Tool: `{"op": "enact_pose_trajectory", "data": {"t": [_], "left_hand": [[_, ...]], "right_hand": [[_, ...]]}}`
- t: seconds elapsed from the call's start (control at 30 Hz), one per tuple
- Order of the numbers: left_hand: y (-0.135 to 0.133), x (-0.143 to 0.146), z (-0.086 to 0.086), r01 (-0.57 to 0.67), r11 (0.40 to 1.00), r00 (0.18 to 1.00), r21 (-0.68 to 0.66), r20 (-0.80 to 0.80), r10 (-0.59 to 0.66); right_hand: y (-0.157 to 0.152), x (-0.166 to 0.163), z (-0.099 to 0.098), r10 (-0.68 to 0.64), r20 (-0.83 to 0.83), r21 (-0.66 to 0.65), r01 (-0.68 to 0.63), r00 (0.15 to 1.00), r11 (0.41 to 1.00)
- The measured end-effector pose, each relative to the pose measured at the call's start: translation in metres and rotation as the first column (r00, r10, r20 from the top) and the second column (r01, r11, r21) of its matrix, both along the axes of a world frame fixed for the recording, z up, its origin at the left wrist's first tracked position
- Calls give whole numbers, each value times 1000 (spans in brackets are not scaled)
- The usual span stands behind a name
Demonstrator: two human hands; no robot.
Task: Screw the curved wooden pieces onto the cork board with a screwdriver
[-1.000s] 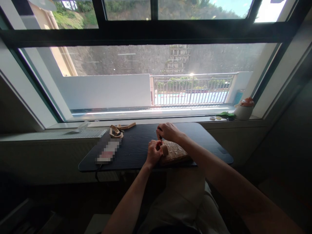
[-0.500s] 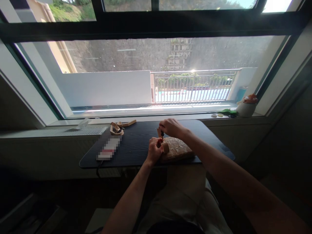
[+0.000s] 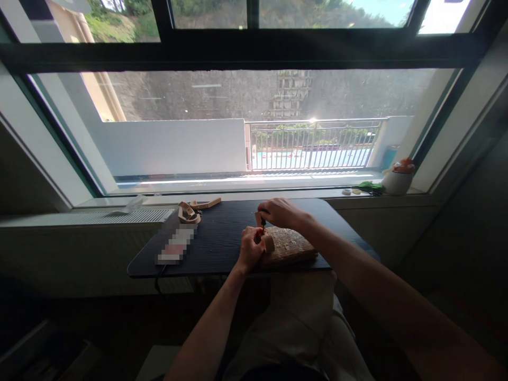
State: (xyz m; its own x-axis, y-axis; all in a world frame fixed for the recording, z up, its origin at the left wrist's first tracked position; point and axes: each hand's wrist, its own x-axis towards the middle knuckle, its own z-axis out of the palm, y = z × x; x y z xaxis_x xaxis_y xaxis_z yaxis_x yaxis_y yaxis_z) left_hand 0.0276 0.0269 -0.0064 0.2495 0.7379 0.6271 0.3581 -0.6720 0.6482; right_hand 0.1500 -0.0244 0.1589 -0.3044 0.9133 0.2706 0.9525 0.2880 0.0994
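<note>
My right hand (image 3: 280, 212) is closed around the top of a slim, dark-handled tool (image 3: 263, 223). The tool stands upright with its tip pointing down between my hands; its exact kind does not show. Just below and to the left, my left hand (image 3: 251, 250) has its fingers closed on a tan strap (image 3: 269, 244), which looks like leather. One part of the strap curls over the left end of a thick brown block (image 3: 292, 244), and another sticks up behind the tool. Fingers hide where the tool's tip meets the strap. The block's top is scuffed with pale marks.
On the dark table (image 3: 220, 248), a coiled tan strap (image 3: 189, 213) lies at the back left. Nearer the left edge is a blurred-out flat object (image 3: 177, 244). A white pot (image 3: 398, 180) and green leaves (image 3: 368, 186) sit on the windowsill at right.
The camera view has tilted up a little, so the table sits slightly lower. Both hands keep their places at the strap, with only a slight shift.
</note>
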Motion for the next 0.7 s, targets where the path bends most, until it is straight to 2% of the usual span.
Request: {"op": "enact_pose_trajectory", "data": {"t": [0.13, 0.43, 0.7], "left_hand": [[0, 0, 1, 4, 1000, 1000, -7, -1, -4], [0, 0, 0, 6, 1000, 1000, -18, -4, -7], [-1, 0, 0, 8, 1000, 1000, -15, 2, -8]], "right_hand": [[3, 0, -5, -4, -18, 9, 4, 1000, 1000], [9, 2, -8, -103, -61, 19, 104, 993, 994], [0, -1, 3, -32, -47, -12, 32, 998, 999]]}}
